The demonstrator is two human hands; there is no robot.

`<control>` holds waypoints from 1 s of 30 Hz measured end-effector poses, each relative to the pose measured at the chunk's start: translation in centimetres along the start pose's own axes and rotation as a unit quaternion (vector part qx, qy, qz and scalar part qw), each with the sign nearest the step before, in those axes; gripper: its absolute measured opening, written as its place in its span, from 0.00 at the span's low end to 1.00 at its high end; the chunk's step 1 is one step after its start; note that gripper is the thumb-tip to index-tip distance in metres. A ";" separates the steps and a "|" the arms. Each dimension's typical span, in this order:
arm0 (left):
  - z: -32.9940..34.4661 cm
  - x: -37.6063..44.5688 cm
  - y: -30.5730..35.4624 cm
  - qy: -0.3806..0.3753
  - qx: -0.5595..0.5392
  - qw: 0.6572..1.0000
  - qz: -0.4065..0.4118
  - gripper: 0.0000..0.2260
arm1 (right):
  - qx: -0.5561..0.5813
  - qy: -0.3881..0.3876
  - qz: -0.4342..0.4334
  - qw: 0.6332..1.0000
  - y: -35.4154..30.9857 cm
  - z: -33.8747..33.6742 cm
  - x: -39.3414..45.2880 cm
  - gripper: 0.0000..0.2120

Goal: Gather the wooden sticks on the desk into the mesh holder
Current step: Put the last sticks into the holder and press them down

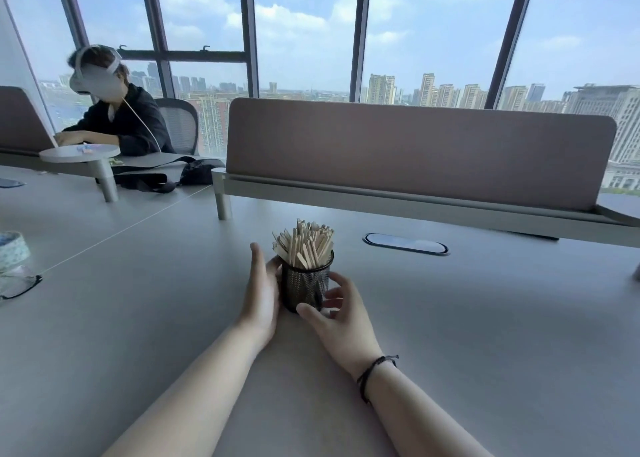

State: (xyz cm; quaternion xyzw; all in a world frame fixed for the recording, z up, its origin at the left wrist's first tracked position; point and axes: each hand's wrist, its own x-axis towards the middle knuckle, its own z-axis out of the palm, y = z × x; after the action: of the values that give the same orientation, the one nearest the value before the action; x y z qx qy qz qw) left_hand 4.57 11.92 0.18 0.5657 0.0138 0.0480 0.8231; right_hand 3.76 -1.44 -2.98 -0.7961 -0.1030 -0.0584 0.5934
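Note:
A black mesh holder (304, 283) stands upright on the grey desk (467, 318), filled with several wooden sticks (306, 243) that stick out of its top. My left hand (261, 294) lies flat against the holder's left side, fingers straight. My right hand (341, 313) curls around the holder's lower right side, thumb at its base and fingers spread near the mesh. Whether the right fingers touch the mesh is unclear. No loose sticks show on the desk.
A brown desk divider (415, 148) runs across behind the holder, with an oval cable port (405, 243) to the right. Glasses (19, 283) and a tape roll (12, 249) lie at far left. Another person wearing a headset (114, 117) sits at back left, beside a black bag (173, 176).

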 end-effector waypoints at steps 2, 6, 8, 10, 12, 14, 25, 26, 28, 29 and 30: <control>1.9 -1.7 -0.5 -0.013 0.017 1.000 0.000 0.39 | -0.026 0.023 0.000 0.999 0.2 -0.6 -0.3 0.35; 3.9 -4.4 -1.7 0.052 0.103 0.993 -0.005 0.26 | 0.017 0.012 0.014 1.000 1.1 -4.4 0.2 0.42; 3.4 -4.1 -2.0 0.128 0.210 0.969 0.040 0.11 | 0.038 0.015 0.018 0.999 2.1 -6.8 0.7 0.43; 2.9 -3.3 -2.2 0.153 0.264 0.951 0.044 0.08 | 0.040 0.024 0.018 0.999 2.9 -8.5 0.9 0.40; 2.4 -2.3 -2.9 0.103 0.294 0.950 0.024 0.20 | 0.058 0.025 0.012 0.998 3.2 -9.3 0.7 0.34; 2.3 -1.8 -3.5 0.022 0.356 0.934 0.014 0.28 | 0.084 0.012 0.002 0.996 3.2 -9.3 0.6 0.32; 3.9 1.5 -5.2 -0.026 0.362 0.926 0.108 0.24 | -0.036 0.025 -0.005 0.999 4.0 -8.1 3.9 0.23; 4.0 2.0 -5.3 -0.010 0.370 0.922 0.110 0.23 | -0.068 0.032 -0.003 0.997 4.1 -7.7 4.6 0.26; 4.1 3.4 -5.2 0.014 0.394 0.912 0.113 0.23 | -0.088 0.041 0.008 0.995 4.4 -6.8 6.3 0.30; 4.2 4.2 -5.1 0.020 0.406 0.907 0.114 0.23 | -0.090 0.046 0.010 0.995 4.3 -6.5 7.3 0.31; 4.3 5.2 -5.0 0.026 0.415 0.903 0.113 0.23 | -0.093 0.050 0.010 0.994 4.3 -6.2 8.3 0.31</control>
State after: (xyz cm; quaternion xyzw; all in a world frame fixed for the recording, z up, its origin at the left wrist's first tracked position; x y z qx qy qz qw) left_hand 10.39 6.67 -2.75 0.8523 -0.0105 0.1450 0.5024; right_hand 12.96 -7.76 -3.43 -0.8447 -0.0598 -0.1015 0.5221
